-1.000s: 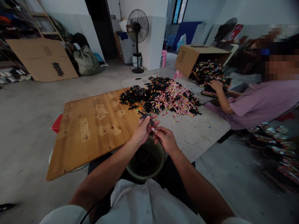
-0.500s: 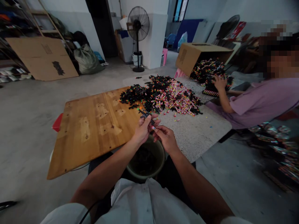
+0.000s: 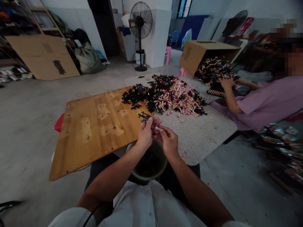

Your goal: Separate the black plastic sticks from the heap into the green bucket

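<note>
My left hand point(image 3: 146, 134) is closed around a small black toy gun point(image 3: 145, 116) with a green and orange tip, which points up and to the left. At the gun's near end, my right hand point(image 3: 170, 143) pinches a little pink and white tube point(image 3: 157, 128). The tube and gun look to be touching, though fingers hide the exact joint. Both hands are above a greenish bucket point(image 3: 144, 178) with dark contents. Beyond them, a heap of black toy guns point(image 3: 163, 81) merges with a heap of pink tubes point(image 3: 174, 100).
A wooden board point(image 3: 94, 126) lies left, a speckled tabletop point(image 3: 199, 135) right. At right, a person in a purple shirt point(image 3: 267, 101) handles pieces before a tipped cardboard box point(image 3: 189, 58). A standing fan point(image 3: 140, 22) is behind.
My hands stay joined at the toy gun, with small finger shifts. Orange specks now show on the tabletop and floor at right. The other person's hands have come together over the pieces.
</note>
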Demonstrator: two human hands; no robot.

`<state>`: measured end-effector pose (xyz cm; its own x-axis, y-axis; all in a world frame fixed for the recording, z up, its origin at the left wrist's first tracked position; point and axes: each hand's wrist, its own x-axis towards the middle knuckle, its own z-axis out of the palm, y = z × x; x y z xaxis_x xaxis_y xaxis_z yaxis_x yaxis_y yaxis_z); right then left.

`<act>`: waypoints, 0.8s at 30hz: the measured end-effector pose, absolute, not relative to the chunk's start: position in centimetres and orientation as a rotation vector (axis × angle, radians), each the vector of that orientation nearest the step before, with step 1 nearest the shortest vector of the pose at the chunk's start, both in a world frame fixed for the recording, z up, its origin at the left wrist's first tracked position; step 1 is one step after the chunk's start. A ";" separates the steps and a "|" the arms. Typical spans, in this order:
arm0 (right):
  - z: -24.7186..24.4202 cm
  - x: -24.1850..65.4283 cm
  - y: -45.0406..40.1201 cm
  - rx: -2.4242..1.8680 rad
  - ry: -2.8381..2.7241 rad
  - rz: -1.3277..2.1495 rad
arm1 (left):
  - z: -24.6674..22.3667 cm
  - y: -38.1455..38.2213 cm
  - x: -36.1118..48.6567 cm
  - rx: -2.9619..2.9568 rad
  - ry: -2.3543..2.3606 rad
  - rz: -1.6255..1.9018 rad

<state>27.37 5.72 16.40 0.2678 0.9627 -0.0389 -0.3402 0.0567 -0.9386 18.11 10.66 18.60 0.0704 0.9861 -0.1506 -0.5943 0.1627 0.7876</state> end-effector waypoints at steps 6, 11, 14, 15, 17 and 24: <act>16.2 26.1 5.7 -1.042 -0.631 1.035 | 19.0 10.4 18.7 0.670 0.865 1.404; 16.4 25.0 5.6 -1.000 -0.564 1.049 | 18.8 10.4 19.2 0.679 0.973 1.374; 16.6 24.7 5.9 -0.999 -0.561 1.053 | 18.4 10.2 19.3 0.709 1.037 1.400; 16.5 24.6 6.0 -1.006 -0.562 1.052 | 18.2 10.2 19.4 0.714 1.046 1.409; 15.9 24.7 6.1 -1.018 -0.570 1.064 | 17.5 10.1 19.2 0.699 1.052 1.380; 10.5 30.4 6.1 -1.328 -1.043 1.340 | 13.5 10.2 14.4 1.124 1.147 1.117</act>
<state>30.42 6.09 10.52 0.0375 0.9809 -0.1910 -0.0557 -0.1888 -0.9804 14.44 10.16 13.46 0.0788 0.9927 -0.0918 -0.0654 0.0970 0.9931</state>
